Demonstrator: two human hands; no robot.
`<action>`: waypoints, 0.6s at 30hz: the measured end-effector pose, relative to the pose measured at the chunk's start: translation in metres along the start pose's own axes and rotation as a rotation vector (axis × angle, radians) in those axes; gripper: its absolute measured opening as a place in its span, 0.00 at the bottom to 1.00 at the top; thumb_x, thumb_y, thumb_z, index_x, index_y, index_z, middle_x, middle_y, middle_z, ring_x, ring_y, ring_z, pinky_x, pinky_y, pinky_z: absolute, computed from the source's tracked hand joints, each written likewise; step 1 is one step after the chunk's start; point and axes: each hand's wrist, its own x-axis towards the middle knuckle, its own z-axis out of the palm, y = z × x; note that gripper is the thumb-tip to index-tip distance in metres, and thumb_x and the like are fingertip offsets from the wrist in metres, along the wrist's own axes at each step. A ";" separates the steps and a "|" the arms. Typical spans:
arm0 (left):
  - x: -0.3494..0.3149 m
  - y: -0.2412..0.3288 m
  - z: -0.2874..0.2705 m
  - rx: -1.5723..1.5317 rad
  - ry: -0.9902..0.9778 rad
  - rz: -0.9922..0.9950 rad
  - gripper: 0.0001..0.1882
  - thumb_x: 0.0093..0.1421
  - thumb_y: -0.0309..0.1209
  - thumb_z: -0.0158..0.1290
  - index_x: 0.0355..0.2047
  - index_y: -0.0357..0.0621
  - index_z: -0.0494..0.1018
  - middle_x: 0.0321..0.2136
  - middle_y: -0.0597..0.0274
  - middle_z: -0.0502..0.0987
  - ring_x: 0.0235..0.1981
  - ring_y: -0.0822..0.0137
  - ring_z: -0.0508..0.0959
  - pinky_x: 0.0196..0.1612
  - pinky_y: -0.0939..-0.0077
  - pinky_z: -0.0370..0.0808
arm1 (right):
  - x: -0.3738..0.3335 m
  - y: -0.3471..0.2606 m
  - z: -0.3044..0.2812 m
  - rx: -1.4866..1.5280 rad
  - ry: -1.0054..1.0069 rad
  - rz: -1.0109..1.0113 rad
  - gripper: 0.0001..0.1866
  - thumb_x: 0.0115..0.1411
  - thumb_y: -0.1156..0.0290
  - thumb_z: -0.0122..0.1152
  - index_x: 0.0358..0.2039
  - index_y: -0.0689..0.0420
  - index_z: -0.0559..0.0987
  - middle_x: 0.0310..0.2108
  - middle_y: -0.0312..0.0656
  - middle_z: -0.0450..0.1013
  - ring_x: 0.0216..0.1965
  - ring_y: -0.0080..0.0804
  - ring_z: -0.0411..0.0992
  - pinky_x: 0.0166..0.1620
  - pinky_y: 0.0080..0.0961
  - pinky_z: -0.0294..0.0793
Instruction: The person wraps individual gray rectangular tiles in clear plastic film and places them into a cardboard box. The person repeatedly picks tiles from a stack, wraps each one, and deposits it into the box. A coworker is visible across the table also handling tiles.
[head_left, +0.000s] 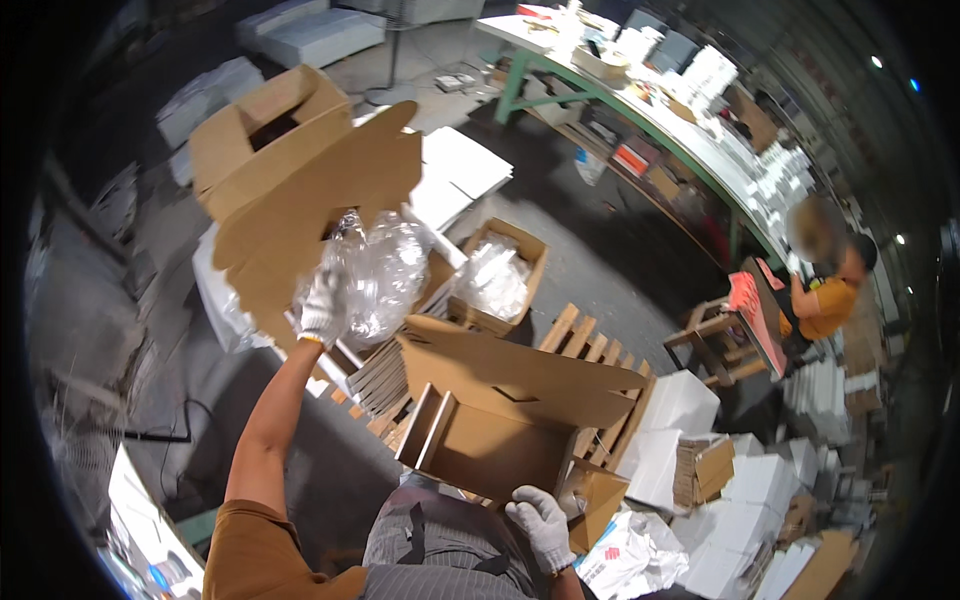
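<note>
My left hand, in a white knit glove, is stretched out at the left side of a heap of clear plastic packaging. Its fingers blur into the shiny plastic, so their grip cannot be made out. Behind the heap rises a large brown cardboard sheet with a wavy edge. In front of my body an open cardboard box has its lid raised on the far side and a narrow divided strip at its left. My right hand, also gloved, is at the box's near right corner with its fingers apart.
A carton with clear plastic stands beyond the box, near a wooden pallet. White boxes are stacked at right. A long green-legged workbench runs across the back. Another person sits at far right by a wooden stool.
</note>
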 end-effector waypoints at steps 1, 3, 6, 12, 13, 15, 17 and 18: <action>-0.012 -0.006 0.022 0.195 -0.029 0.261 0.27 0.52 0.33 0.50 0.55 0.47 0.70 0.64 0.44 0.57 0.59 0.43 0.64 0.65 0.48 0.54 | -0.002 0.003 0.002 -0.024 0.018 0.019 0.15 0.63 0.80 0.57 0.51 0.65 0.73 0.44 0.43 0.75 0.44 0.29 0.76 0.50 0.24 0.76; -0.008 -0.024 0.065 0.245 -0.320 0.220 0.26 0.52 0.33 0.51 0.54 0.47 0.70 0.62 0.44 0.58 0.58 0.43 0.65 0.64 0.48 0.55 | 0.000 0.016 -0.006 -0.051 0.018 0.018 0.17 0.63 0.79 0.58 0.52 0.65 0.73 0.44 0.43 0.76 0.44 0.28 0.76 0.50 0.23 0.76; 0.006 -0.035 0.098 0.280 -0.545 0.197 0.25 0.53 0.34 0.51 0.53 0.47 0.71 0.61 0.44 0.59 0.56 0.44 0.66 0.62 0.49 0.56 | -0.005 0.013 -0.005 -0.051 0.121 0.090 0.15 0.65 0.78 0.54 0.52 0.65 0.72 0.47 0.43 0.74 0.45 0.30 0.76 0.51 0.25 0.76; 0.029 -0.015 0.133 0.325 -0.665 0.213 0.23 0.53 0.35 0.51 0.50 0.46 0.72 0.57 0.45 0.62 0.53 0.45 0.68 0.58 0.50 0.59 | -0.004 0.019 -0.001 -0.081 0.187 0.125 0.15 0.65 0.77 0.55 0.52 0.66 0.73 0.45 0.42 0.75 0.45 0.29 0.76 0.50 0.23 0.76; 0.031 -0.007 0.137 0.325 -0.675 0.234 0.23 0.53 0.35 0.51 0.50 0.46 0.72 0.56 0.45 0.63 0.52 0.45 0.68 0.58 0.50 0.59 | -0.007 0.023 -0.002 -0.083 0.186 0.122 0.16 0.65 0.77 0.55 0.52 0.65 0.73 0.45 0.42 0.75 0.45 0.28 0.76 0.50 0.23 0.76; 0.030 -0.003 0.138 0.331 -0.681 0.284 0.22 0.53 0.36 0.51 0.49 0.46 0.73 0.55 0.45 0.64 0.51 0.45 0.69 0.57 0.50 0.60 | -0.012 0.023 -0.002 -0.072 0.182 0.095 0.16 0.64 0.76 0.56 0.52 0.65 0.73 0.45 0.41 0.75 0.44 0.27 0.76 0.50 0.22 0.75; 0.027 -0.022 0.130 0.323 -0.656 0.298 0.21 0.53 0.36 0.52 0.48 0.46 0.73 0.54 0.45 0.65 0.50 0.46 0.69 0.56 0.51 0.61 | -0.010 0.021 -0.010 -0.125 0.137 0.092 0.17 0.64 0.74 0.57 0.53 0.64 0.73 0.46 0.40 0.76 0.45 0.24 0.76 0.50 0.21 0.75; 0.026 -0.031 0.126 0.306 -0.642 0.296 0.21 0.53 0.36 0.52 0.48 0.46 0.73 0.53 0.45 0.65 0.50 0.46 0.70 0.55 0.51 0.62 | -0.007 0.030 -0.016 -0.080 0.128 0.082 0.17 0.65 0.74 0.57 0.54 0.64 0.73 0.46 0.39 0.76 0.45 0.24 0.75 0.50 0.21 0.74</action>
